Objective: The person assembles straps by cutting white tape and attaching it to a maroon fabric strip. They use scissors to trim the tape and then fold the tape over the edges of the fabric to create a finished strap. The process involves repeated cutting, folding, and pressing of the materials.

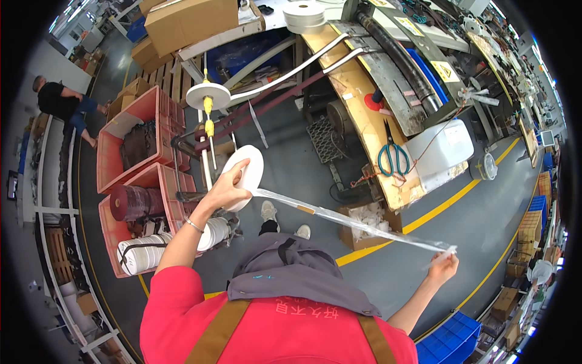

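Note:
My left hand (230, 188) grips a white roll of tape or webbing (250, 170), fingers over its face and edge. A translucent strip (351, 221) with a small brown patch runs from the roll across my front. Its far end is pinched in my right hand (444, 266), held out to the right. Beyond my left hand, a white disc-shaped reel (208, 96) sits on a rod with yellow fittings (210, 128). White bands pass from that reel toward the bench machine, and a dark red band (260, 108) runs alongside.
Pink crates (130, 139) with wrapped rolls stand at left. A machine bench (364, 103) at right carries teal-handled scissors (393, 155) and a white plastic container (441, 145). A cardboard box (371, 224) sits on the floor below. Another person (60, 103) is at far left.

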A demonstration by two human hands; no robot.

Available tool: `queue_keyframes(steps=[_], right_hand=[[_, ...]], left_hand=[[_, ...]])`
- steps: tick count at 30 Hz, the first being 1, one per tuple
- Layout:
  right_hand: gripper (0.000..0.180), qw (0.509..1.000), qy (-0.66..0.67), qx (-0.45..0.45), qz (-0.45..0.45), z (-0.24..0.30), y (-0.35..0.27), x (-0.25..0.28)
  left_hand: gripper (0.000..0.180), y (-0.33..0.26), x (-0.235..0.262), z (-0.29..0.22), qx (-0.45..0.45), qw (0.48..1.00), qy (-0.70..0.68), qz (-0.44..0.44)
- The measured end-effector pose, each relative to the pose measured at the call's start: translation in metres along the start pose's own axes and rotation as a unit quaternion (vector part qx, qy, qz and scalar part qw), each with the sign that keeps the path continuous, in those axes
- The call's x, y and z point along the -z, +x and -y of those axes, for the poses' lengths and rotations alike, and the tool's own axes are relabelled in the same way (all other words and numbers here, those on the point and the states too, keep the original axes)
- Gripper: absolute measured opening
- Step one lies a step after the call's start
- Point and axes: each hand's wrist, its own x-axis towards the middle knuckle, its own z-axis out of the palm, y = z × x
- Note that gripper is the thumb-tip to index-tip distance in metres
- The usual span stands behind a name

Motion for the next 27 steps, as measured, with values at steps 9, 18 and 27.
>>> queue_keyframes(steps=[9,18,27], right_hand=[[0.007,0.995,-0.047,-0.076,-0.045,-0.007,0.038,0.039],[0.003,0.948,-0.265,0.023,-0.176,-0.023,0.048,0.034],[0.020,0.931,-0.162,0.121,-0.305,0.040,0.076,0.130]], left_hand=[[0.080,-0.009,-0.019,-0.011,-0.044,0.965,0.256,0.041],[0.082,-0.018,-0.012,-0.031,-0.154,0.875,0.446,-0.111],[0.081,-0.038,0.044,-0.029,-0.091,0.825,0.504,-0.239]])
